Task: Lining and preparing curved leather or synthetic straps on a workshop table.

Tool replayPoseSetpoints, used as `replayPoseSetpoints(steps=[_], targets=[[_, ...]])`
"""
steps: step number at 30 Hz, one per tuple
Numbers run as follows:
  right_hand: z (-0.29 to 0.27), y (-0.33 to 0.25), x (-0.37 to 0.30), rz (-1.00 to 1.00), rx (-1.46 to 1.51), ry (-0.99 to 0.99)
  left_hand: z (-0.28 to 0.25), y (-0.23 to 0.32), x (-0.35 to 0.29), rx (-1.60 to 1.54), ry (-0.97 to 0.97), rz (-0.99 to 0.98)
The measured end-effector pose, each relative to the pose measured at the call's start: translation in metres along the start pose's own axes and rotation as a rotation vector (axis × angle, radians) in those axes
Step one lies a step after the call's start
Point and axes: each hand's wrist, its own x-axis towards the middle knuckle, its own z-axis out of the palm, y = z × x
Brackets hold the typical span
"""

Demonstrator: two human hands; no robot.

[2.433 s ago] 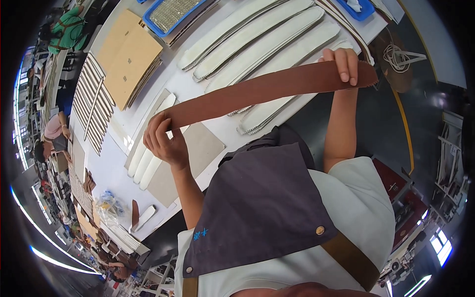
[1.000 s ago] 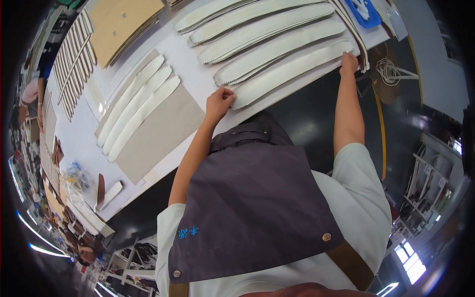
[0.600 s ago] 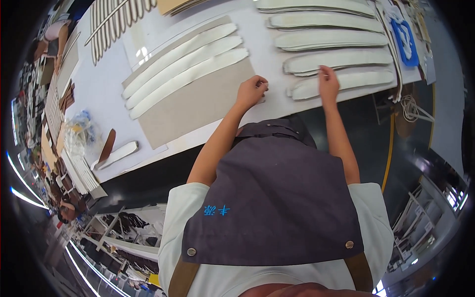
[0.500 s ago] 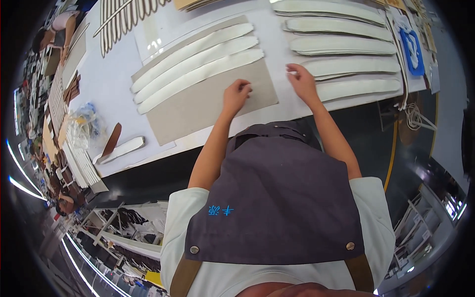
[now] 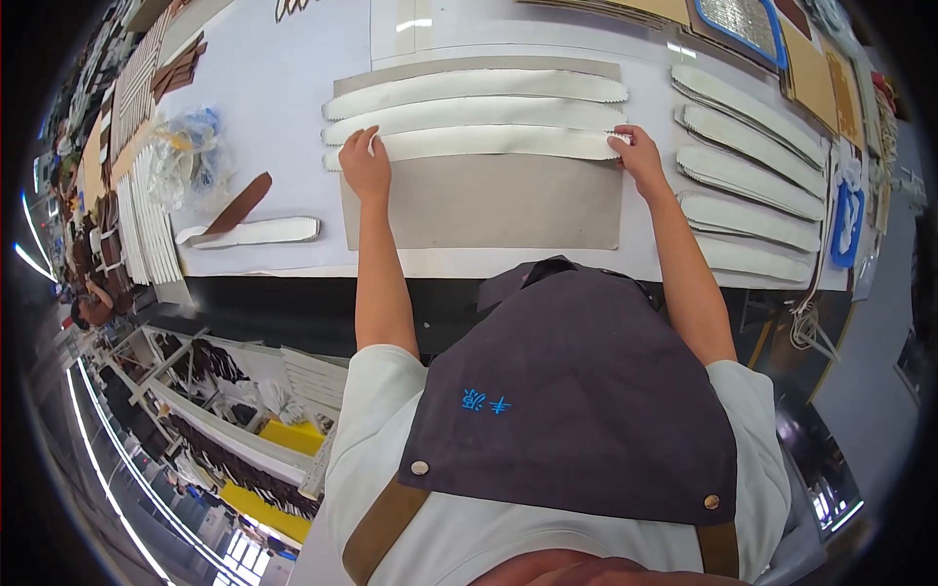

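Three long white strips with notched ends lie in parallel rows across a grey-beige sheet: the far strip (image 5: pixel 469 88), the middle strip (image 5: pixel 469 117) and the near strip (image 5: pixel 479 146). My left hand (image 5: pixel 365 168) is at the left end of the near strip, fingers bent and closed on it. At the opposite end, my right hand (image 5: pixel 642 162) pinches that same strip between thumb and fingers. The strip ends stick out slightly past the sides of the sheet (image 5: pixel 479 210), whose near half is bare. My fingers partly cover the near strip's ends.
Stacks of similar white strips (image 5: pixel 747 186) lie to the right, beside a blue-framed item (image 5: pixel 846 225). On the left are a clear plastic bag (image 5: pixel 191 161), a brown strip (image 5: pixel 239 203) and a short white piece (image 5: pixel 264 230). Cardboard sheets (image 5: pixel 811 83) sit at the far right.
My view has turned, so the sheet now appears straighter. My hands have moved apart, from above the sheet's near right area to both ends of the near strip, and closed on it.
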Motion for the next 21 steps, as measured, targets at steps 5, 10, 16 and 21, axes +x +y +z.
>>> replayPoseSetpoints(steps=[5,10,16,21], targets=[[-0.002,-0.020,-0.017,-0.009,-0.035,-0.132,0.029,0.023,0.005,0.087,-0.108,0.063],[-0.026,-0.041,-0.037,0.023,0.046,-0.320,0.036,0.035,0.011,0.119,-0.098,-0.041],[-0.056,-0.070,-0.072,-0.069,0.205,-0.601,0.039,0.037,0.012,0.231,-0.087,-0.073],[-0.085,-0.078,-0.080,-0.036,0.207,-0.577,0.037,0.021,0.019,0.145,-0.145,-0.116]])
